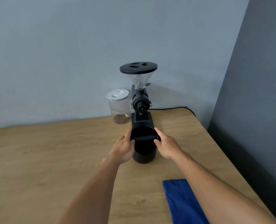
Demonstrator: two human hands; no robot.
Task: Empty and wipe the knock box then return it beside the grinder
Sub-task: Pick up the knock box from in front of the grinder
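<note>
The knock box is a black round tub with a black bar across its open top. It stands on the wooden table right in front of the black grinder, which has a clear funnel hopper and a black lid. My left hand grips the tub's left rim and my right hand grips its right rim. The inside of the tub is too dark to make out.
A folded blue cloth lies near the front right of the table. A clear jar with a white lid stands left of the grinder by the wall. The grinder's black cord runs right to the table's edge.
</note>
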